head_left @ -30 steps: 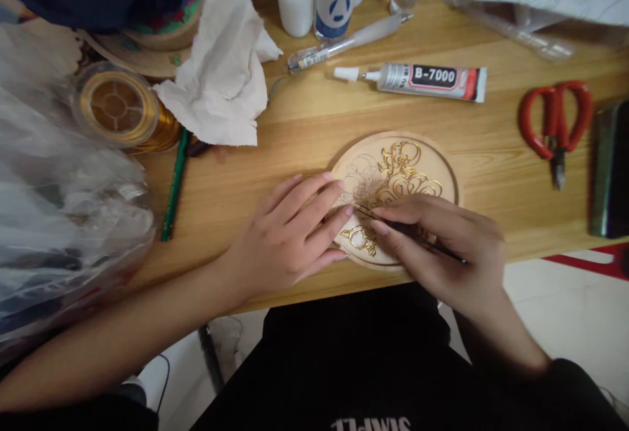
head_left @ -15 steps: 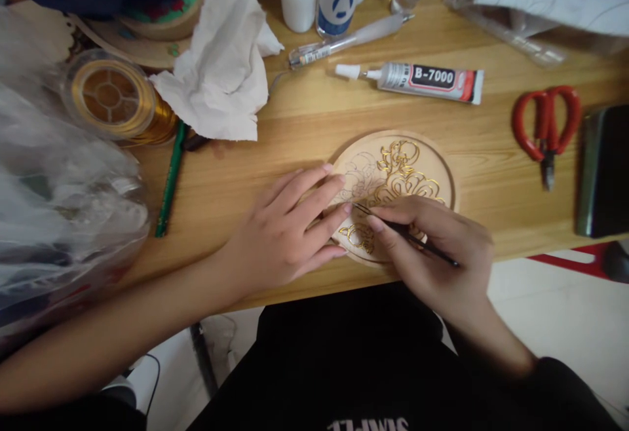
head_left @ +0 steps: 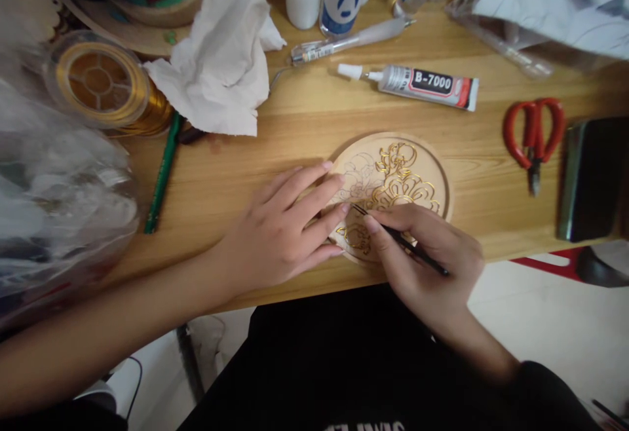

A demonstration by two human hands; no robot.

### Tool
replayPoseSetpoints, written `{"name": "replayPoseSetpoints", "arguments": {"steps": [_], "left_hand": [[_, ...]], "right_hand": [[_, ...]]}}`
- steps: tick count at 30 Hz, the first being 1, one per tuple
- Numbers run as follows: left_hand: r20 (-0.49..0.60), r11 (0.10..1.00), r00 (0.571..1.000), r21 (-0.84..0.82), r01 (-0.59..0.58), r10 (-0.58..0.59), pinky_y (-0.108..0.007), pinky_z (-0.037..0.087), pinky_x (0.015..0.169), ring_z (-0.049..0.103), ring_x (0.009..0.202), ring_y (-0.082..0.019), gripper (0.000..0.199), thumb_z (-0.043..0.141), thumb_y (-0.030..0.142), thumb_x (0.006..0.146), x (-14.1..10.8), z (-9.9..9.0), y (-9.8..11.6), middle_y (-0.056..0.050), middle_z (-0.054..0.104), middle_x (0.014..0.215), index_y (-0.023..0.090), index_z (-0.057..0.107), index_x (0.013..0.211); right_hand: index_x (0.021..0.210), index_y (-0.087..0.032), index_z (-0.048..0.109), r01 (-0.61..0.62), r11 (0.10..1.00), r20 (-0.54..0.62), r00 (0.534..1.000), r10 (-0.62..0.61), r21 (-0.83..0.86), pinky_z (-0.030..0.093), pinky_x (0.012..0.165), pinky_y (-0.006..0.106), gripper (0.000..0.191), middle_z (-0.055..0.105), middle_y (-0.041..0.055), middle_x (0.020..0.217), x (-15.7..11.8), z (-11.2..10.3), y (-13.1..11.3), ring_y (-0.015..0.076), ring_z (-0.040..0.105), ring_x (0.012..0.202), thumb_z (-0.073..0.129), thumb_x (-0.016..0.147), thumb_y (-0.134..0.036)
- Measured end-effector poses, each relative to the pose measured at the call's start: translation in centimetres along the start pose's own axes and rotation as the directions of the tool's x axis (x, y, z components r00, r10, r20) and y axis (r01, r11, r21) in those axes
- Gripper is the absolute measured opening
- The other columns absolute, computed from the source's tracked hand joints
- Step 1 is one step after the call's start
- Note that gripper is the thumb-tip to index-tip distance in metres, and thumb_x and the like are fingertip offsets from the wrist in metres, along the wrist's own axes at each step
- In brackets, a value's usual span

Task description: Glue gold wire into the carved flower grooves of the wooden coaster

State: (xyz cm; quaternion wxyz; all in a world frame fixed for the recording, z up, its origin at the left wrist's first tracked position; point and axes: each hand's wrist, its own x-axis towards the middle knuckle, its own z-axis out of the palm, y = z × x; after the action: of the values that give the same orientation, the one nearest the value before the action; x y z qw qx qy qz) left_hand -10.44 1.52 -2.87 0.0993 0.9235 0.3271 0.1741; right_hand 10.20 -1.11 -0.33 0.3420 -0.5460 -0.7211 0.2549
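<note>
A round wooden plate (head_left: 435, 169) lies near the table's front edge, with gold wire curls (head_left: 403, 188) on it and a thin drawn pattern at its upper left. My left hand (head_left: 289, 224) lies on the plate's left side, fingers spread and holding nothing. Black tweezers (head_left: 417, 247) are pinched in my right hand (head_left: 427, 254), over the lower part of the plate. Their tips are close together beside my left fingertips. Whether anything is between the tips is too small to tell.
Behind the plate lie a B-7000 glue tube (head_left: 427, 87), a clear pen (head_left: 354, 39) and crumpled tissue (head_left: 221, 51). Red-handled cutters (head_left: 533, 133) and a dark phone (head_left: 592, 179) are right. Left are a gold wire spool (head_left: 101, 84), green pencil (head_left: 163, 175) and plastic bag (head_left: 63, 182).
The view has shifted slightly, so the cutters and phone appear further left. Both hands keep nearly the same place on the plate, and the tweezers are still in my right hand.
</note>
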Motion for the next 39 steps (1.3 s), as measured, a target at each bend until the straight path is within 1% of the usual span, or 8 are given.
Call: {"name": "replayPoseSetpoints", "arguments": {"steps": [6,10,15,18,25,29,34,39], "left_hand": [[-0.037,0.999,0.999,0.031,-0.02,0.021,-0.05,0.052,0.096,0.056,0.124,-0.037,0.037,0.06,0.039,0.092,0.0,0.1,0.0,-0.018,0.061,0.129,0.01,0.066,0.115],[-0.056,0.999,0.998,0.044,-0.024,0.026,-0.049,0.053,0.095,0.057,0.123,-0.037,0.035,0.06,0.038,0.093,0.0,0.1,0.0,-0.017,0.062,0.127,0.011,0.067,0.113],[-0.05,0.999,0.998,0.042,-0.023,0.025,-0.05,0.053,0.095,0.056,0.124,-0.036,0.036,0.06,0.038,0.092,-0.2,0.3,0.0,-0.018,0.061,0.129,0.012,0.065,0.117],[-0.042,0.999,0.999,0.028,-0.025,0.026,-0.049,0.054,0.095,0.056,0.125,-0.037,0.037,0.059,0.036,0.093,-0.3,0.3,0.0,-0.019,0.06,0.129,0.011,0.064,0.119],[-0.067,1.0,0.997,0.01,-0.023,0.024,-0.051,0.054,0.095,0.055,0.126,-0.037,0.035,0.059,0.034,0.093,-0.5,0.6,0.1,-0.021,0.059,0.13,0.011,0.064,0.118],[-0.062,1.0,0.998,0.0,-0.018,0.017,-0.052,0.053,0.097,0.053,0.127,-0.036,0.037,0.059,0.034,0.093,-0.5,0.6,0.0,-0.021,0.058,0.13,0.011,0.062,0.122],[-0.059,0.999,0.998,-0.018,-0.029,0.028,-0.052,0.053,0.098,0.051,0.129,-0.035,0.039,0.06,0.034,0.092,-0.6,0.5,0.0,-0.021,0.057,0.131,0.01,0.06,0.123],[-0.077,0.992,0.997,-0.123,-0.016,0.007,-0.052,0.049,0.103,0.047,0.133,-0.033,0.037,0.061,0.031,0.092,-0.6,0.7,-0.4,-0.019,0.054,0.134,0.011,0.059,0.124]], "right_hand": [[0.092,-0.021,0.067,-0.001,0.999,0.023,1.0,0.0,0.042,0.055,0.062,0.027,0.02,0.071,0.0011,0.079,-0.1,0.0,0.3,0.0137,0.066,0.069,0.069,0.08,-0.006],[0.095,-0.021,0.069,-0.055,0.997,0.025,0.998,0.053,0.06,0.054,0.062,0.025,0.02,0.072,0.0011,0.082,-0.2,-0.4,0.4,0.0125,0.067,0.071,0.071,0.08,-0.008],[0.097,-0.022,0.069,-0.118,0.99,-0.084,0.989,0.123,0.072,0.054,0.063,0.024,0.023,0.072,0.0003,0.084,-0.7,-0.8,0.6,0.0123,0.067,0.074,0.072,0.079,-0.009],[0.096,-0.023,0.07,-0.099,0.993,-0.133,0.985,0.107,0.071,0.055,0.065,0.025,0.023,0.072,0.0009,0.085,-0.8,-1.0,1.1,0.013,0.067,0.076,0.072,0.079,-0.009],[0.096,-0.021,0.07,-0.009,0.995,-0.021,1.0,0.011,0.094,0.054,0.06,0.027,0.019,0.073,0.0021,0.085,-0.8,-1.0,1.9,0.0139,0.067,0.072,0.071,0.08,-0.011],[0.094,-0.022,0.07,-0.07,0.991,-0.031,0.997,0.074,0.113,0.055,0.061,0.026,0.015,0.073,0.0025,0.085,-1.0,-0.9,1.7,0.0145,0.069,0.075,0.07,0.082,-0.014],[0.089,-0.022,0.069,-0.165,0.977,-0.088,0.98,0.178,0.135,0.055,0.061,0.021,0.01,0.073,-0.0007,0.081,-1.1,-0.8,1.3,0.0095,0.066,0.068,0.072,0.081,-0.016],[0.088,-0.022,0.069,-0.207,0.964,-0.112,0.967,0.227,0.169,0.057,0.062,0.022,0.008,0.074,-0.0004,0.082,-1.0,-0.8,1.6,0.0109,0.069,0.07,0.072,0.081,-0.019]]}}
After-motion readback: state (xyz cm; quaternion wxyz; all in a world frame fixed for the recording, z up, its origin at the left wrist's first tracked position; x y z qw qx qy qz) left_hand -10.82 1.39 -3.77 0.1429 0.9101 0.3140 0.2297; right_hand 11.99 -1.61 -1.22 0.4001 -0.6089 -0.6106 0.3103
